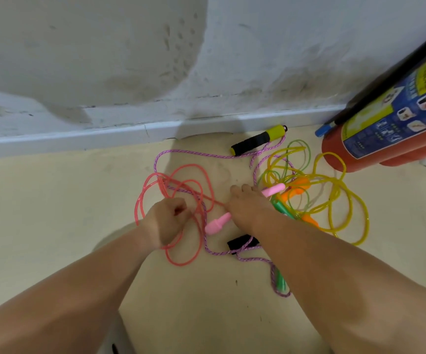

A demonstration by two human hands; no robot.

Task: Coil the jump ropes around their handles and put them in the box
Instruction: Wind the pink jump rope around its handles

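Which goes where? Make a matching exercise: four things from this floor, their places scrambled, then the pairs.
Things:
1. black-and-yellow handle
2. pink rope
3. fire extinguisher
4. yellow rope

Places:
A. looped around the left hand
B. far right, by the wall
C. nearest the baseboard
D. loose loops right of the right hand

Pairs: 1-C; 2-A; 3-B; 4-D
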